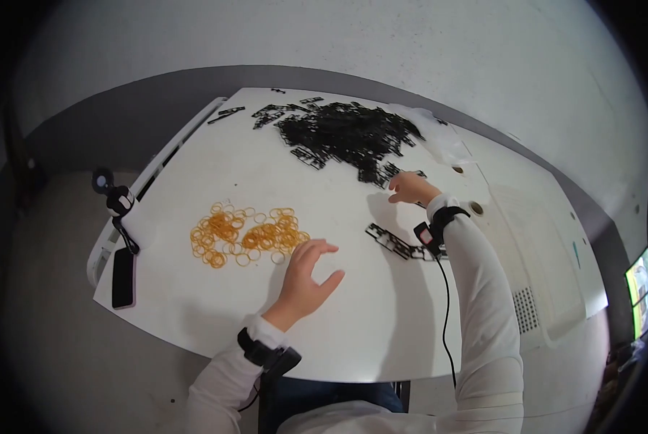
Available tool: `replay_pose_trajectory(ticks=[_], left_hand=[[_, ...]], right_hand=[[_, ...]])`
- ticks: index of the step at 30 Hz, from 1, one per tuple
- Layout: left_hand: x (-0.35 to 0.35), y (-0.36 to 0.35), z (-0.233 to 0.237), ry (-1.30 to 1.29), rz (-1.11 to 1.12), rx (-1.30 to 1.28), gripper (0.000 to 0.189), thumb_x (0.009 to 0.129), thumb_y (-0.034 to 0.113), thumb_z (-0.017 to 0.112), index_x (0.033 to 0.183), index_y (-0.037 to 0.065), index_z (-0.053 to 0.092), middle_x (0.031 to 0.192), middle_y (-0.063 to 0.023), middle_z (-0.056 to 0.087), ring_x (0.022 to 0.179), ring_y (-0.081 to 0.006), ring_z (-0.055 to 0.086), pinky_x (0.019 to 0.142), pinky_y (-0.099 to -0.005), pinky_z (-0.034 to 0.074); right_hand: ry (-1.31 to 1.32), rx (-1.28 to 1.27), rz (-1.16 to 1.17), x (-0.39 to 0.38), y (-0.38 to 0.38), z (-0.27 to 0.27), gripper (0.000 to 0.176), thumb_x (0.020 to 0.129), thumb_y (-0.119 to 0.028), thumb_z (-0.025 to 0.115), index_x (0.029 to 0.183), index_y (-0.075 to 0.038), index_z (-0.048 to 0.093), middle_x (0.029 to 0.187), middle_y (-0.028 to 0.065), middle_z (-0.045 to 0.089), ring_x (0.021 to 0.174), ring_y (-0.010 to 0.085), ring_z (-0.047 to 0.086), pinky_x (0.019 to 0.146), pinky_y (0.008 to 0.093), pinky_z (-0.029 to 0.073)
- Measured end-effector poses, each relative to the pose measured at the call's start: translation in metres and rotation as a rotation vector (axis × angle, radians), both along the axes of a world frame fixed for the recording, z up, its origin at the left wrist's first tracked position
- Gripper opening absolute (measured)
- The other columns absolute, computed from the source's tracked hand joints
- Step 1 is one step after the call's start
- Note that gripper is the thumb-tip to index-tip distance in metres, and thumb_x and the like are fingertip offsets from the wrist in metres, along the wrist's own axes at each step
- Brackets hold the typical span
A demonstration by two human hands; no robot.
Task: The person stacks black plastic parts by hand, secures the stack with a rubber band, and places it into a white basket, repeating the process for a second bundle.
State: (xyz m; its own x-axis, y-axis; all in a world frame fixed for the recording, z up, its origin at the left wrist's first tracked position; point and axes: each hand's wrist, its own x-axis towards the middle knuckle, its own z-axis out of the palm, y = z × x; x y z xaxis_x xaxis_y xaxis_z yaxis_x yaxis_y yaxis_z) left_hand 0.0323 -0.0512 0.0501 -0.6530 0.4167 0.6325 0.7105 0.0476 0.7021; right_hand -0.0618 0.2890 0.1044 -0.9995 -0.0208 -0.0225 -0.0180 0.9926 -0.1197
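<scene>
Over the white table (194, 173), my left hand (306, 282) is open, thumb and fingers apart with nothing between them. Its fingertips are at the near right edge of a loose spread of amber rubber bands (226, 228). Farther off, my right hand (414, 189) reaches to the near edge of a heap of flat black plastic frames (349, 134). Its fingers are bent, and a small gap shows between them and the thumb; no held piece is visible. Below that hand, more black frames (390, 240) lie in a row, partly hidden by the wrist device.
A phone (123, 278) and a small black device on a stand (120, 201) are at the left edge. Clear plastic sheeting (436, 137) lies behind the heap. Round holes (475, 208) open in the tabletop at right. A cable (447, 318) hangs from my right wrist.
</scene>
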Motion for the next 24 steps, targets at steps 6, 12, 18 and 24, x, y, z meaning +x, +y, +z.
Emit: replay_pose_trajectory(ticks=[6, 12, 18, 24], left_hand=[[-0.02, -0.014, -0.015, -0.119, 0.105, 0.026, 0.032, 0.068, 0.007, 0.069, 0.096, 0.003, 0.055, 0.099, -0.012, 0.054, 0.096, -0.0294, 0.051, 0.083, -0.0371, 0.042], [-0.024, -0.014, -0.01, -0.079, 0.07, -0.06, 0.031, 0.067, 0.006, 0.07, 0.094, 0.004, 0.055, 0.096, -0.0116, 0.055, 0.094, -0.0265, 0.052, 0.083, -0.0352, 0.041], [-0.028, -0.016, -0.015, -0.183, 0.08, -0.093, 0.029, 0.067, 0.007, 0.07, 0.092, 0.004, 0.056, 0.094, -0.0117, 0.056, 0.094, -0.0267, 0.052, 0.084, -0.0356, 0.04], [-0.025, -0.016, -0.014, -0.211, 0.06, -0.05, 0.026, 0.068, 0.006, 0.07, 0.091, 0.004, 0.057, 0.093, -0.0104, 0.056, 0.094, -0.026, 0.053, 0.085, -0.0345, 0.04]], right_hand=[[0.245, 0.069, -0.11, -0.12, -0.002, 0.003, 0.058, 0.063, -0.032, 0.073, 0.115, -0.011, 0.055, 0.115, 0.0142, 0.054, 0.101, 0.0299, 0.053, 0.083, 0.0392, 0.045], [0.33, 0.065, -0.177, -0.208, -0.056, 0.001, 0.08, 0.061, -0.041, 0.073, 0.131, -0.024, 0.039, 0.137, 0.0139, 0.032, 0.12, 0.0335, 0.038, 0.092, 0.0553, 0.033], [0.097, 0.216, -0.257, -0.233, -0.066, -0.002, 0.089, 0.056, -0.052, 0.072, 0.134, -0.037, 0.031, 0.141, 0.0118, 0.026, 0.127, 0.0346, 0.03, 0.092, 0.0667, 0.023], [-0.094, -0.124, -0.321, -0.221, -0.024, -0.018, 0.096, 0.056, -0.053, 0.073, 0.136, -0.04, 0.022, 0.139, 0.0096, 0.031, 0.126, 0.0324, 0.032, 0.095, 0.0604, 0.028]])
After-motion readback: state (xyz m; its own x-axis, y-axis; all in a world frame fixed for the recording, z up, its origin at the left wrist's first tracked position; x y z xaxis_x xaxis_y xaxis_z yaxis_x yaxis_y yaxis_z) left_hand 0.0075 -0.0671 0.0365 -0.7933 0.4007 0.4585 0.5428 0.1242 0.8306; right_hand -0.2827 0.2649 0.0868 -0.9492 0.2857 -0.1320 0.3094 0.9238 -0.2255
